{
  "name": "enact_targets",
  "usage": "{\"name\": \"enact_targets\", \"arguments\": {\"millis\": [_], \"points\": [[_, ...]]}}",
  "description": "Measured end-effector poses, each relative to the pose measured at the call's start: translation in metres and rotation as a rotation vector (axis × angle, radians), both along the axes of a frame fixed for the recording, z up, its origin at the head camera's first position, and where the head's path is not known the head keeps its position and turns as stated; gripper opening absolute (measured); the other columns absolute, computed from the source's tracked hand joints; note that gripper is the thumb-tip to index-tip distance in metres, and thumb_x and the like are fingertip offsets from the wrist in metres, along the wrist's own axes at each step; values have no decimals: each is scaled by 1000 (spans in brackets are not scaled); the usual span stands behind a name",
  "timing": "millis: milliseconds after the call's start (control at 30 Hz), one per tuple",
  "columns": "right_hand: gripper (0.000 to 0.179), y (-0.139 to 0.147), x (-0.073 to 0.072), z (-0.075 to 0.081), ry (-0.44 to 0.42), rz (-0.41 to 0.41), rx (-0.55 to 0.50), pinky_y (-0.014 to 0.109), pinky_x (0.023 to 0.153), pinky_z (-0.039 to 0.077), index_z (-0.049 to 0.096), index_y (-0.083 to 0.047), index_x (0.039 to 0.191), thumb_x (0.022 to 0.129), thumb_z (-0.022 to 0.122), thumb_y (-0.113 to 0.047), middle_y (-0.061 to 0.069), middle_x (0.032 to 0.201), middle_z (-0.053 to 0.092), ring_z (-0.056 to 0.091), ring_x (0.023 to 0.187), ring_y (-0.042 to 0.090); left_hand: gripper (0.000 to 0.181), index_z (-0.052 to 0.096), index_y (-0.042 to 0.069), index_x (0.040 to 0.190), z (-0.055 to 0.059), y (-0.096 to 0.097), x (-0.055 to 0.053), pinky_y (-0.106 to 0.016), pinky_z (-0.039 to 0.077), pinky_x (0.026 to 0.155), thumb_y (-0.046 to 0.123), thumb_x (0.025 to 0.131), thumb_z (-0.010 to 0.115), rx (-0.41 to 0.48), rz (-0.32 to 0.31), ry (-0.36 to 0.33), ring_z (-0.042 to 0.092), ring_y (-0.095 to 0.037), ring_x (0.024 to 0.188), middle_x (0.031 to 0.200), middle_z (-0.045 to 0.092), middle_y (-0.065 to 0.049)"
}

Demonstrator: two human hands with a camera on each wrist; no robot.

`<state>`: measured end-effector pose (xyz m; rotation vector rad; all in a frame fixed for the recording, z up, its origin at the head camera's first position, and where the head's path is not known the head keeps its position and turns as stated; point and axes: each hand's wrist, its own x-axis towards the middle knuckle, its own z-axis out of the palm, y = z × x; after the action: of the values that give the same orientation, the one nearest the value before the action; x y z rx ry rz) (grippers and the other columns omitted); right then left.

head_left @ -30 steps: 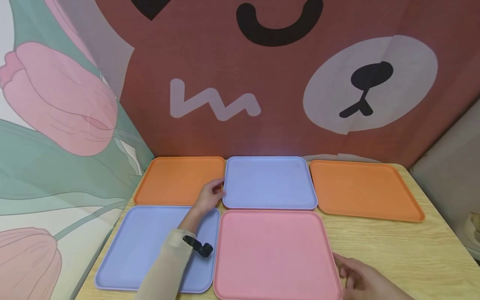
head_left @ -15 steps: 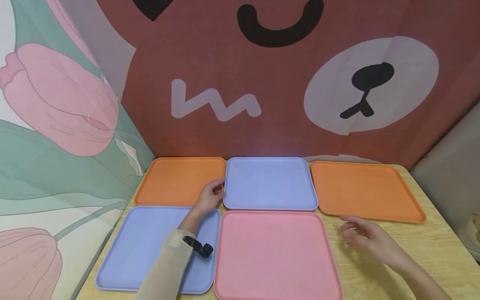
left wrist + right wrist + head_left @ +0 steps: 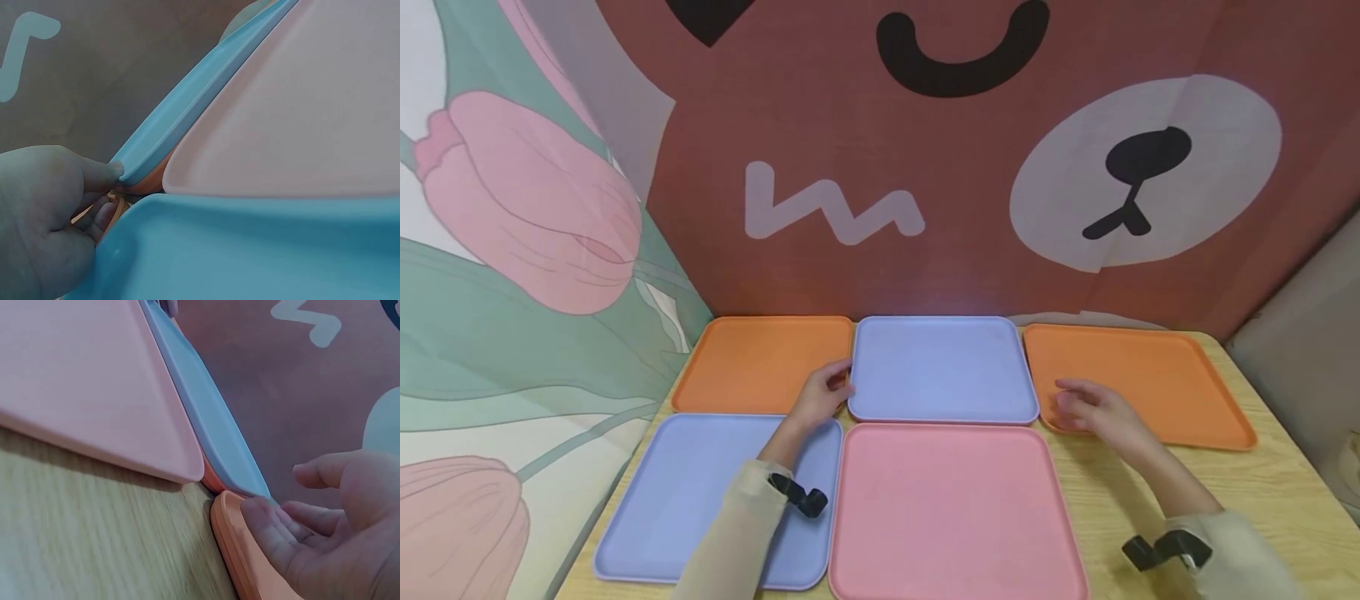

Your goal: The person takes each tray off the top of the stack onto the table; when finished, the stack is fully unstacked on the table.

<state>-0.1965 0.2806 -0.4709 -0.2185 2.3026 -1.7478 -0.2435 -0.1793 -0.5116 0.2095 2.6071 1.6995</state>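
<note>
My left hand grips the left edge of the back middle blue tray. In the left wrist view its thumb lies on that rim, with curled fingers lower down. An orange edge shows under this tray. My right hand hovers over the near left part of the right orange tray, holding nothing. Its fingers are loosely bent, with the thumb apart, near the blue tray's right corner. A pink tray lies in front of the back middle blue tray.
Another orange tray lies back left, with a second blue tray in front of it, partly under my left forearm. All rest on a wooden table. A printed bear cloth hangs right behind the back row.
My right hand has left the pink tray's right edge and moved forward, over the right orange tray. The left hand stays at the blue tray's edge; the trays have not visibly moved.
</note>
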Motion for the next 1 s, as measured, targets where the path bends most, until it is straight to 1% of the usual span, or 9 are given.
{"name": "enact_targets", "arguments": {"millis": [33, 100, 267, 500, 700, 800, 867, 933, 1000], "points": [[57, -1, -3, -1, -11, 2, -12, 31, 85, 60, 29, 24, 145, 107, 52, -12, 46, 139, 45, 71, 99, 10, 50, 53, -6, 143, 0, 0, 0, -47, 50, 104, -5, 95, 65, 2, 2, -3, 58, -35, 120, 135, 60, -25], [57, -4, -8, -3, -25, -3, -3, 30, 84, 60, 28, 24, 145, 107, 51, -12, 46, 139, 45, 72, 97, 11, 50, 54, -6, 143, 0, 1, 1, -47, 50, 104, -5, 95, 65, 6, 7, -9, 58, -34, 120, 135, 60, -24], [57, -10, -17, -8, -58, 0, 40, 31, 84, 60, 31, 24, 145, 107, 52, -13, 43, 136, 50, 72, 97, 12, 50, 54, -6, 143, -1, 0, 0, -47, 51, 103, -5, 94, 65, 16, 9, -9, 58, -34, 118, 134, 60, -25], [55, -18, -22, -8, -88, 4, 66, 31, 85, 60, 33, 26, 142, 105, 53, -10, 42, 135, 51, 69, 94, 9, 50, 53, -5, 143, -1, -1, 0, -47, 51, 102, -5, 95, 65, 12, -1, -10, 59, -33, 118, 134, 60, -24], [55, -21, -24, -7, -97, -3, 89, 30, 83, 60, 35, 25, 142, 105, 52, -11, 41, 135, 52, 70, 94, 13, 51, 54, -4, 144, -2, 0, 0, -45, 51, 103, -3, 95, 66, 9, 2, -21, 58, -32, 118, 135, 60, -23], [54, -23, -24, -7, -105, -11, 79, 29, 82, 60, 36, 26, 141, 105, 53, -11, 41, 134, 53, 70, 93, 14, 51, 53, -4, 144, -3, 0, -1, -46, 50, 103, -3, 95, 65, 3, -2, -21, 58, -33, 120, 137, 59, -24], [54, -24, -25, -6, -120, -15, 56, 28, 81, 60, 36, 26, 141, 105, 53, -11, 39, 131, 56, 70, 92, 13, 51, 53, -3, 145, -2, 0, -1, -46, 50, 104, -2, 96, 65, 2, 3, -36, 57, -33, 122, 139, 58, -22], [55, -25, -26, -6, -147, -21, 13, 27, 81, 60, 34, 26, 142, 104, 52, -10, 33, 126, 62, 70, 91, 12, 51, 52, -2, 146, -1, 0, 0, -47, 49, 105, -1, 96, 65, 2, 7, -49, 56, -33, 123, 140, 57, -22], [55, -25, -27, -7, -177, -23, -41, 26, 81, 59, 32, 26, 143, 104, 51, -8, 22, 120, 68, 69, 91, 10, 52, 52, -1, 147, 1, 0, 0, -47, 48, 106, 0, 97, 65, -1, 10, -56, 56, -32, 124, 141, 57, -21]]}}
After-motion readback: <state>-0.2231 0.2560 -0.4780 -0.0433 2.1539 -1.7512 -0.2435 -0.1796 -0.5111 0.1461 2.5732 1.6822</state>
